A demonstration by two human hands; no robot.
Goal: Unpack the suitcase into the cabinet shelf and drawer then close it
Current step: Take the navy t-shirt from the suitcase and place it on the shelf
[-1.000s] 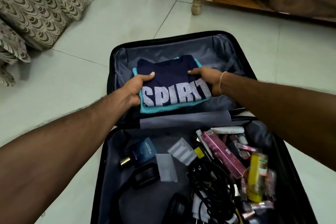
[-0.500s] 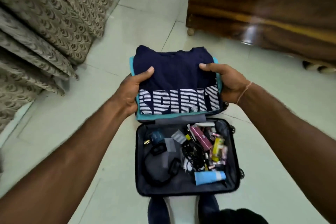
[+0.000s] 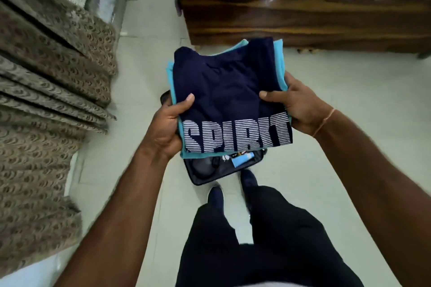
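Note:
A folded stack of clothes (image 3: 224,86) is held in the air in front of me: a navy shirt printed SPIRIT on top, a teal garment under it. My left hand (image 3: 170,126) grips the stack's left edge with the thumb on top. My right hand (image 3: 296,105) grips the right edge the same way. The open black suitcase (image 3: 210,176) lies on the floor far below, mostly hidden by the clothes. Only its near end shows, with a light blue tube (image 3: 242,160) and dark items inside. No cabinet is in view.
A wooden bed frame (image 3: 303,21) with a purple bedspread stands ahead on the right. Patterned brown curtains (image 3: 46,100) hang along the left. My feet (image 3: 215,196) in dark shoes stand on the pale tiled floor just behind the suitcase.
I have stood up with the stack of clothes. It was lifted out of the suitcase lid and now sits high above the case, which looks much smaller below.

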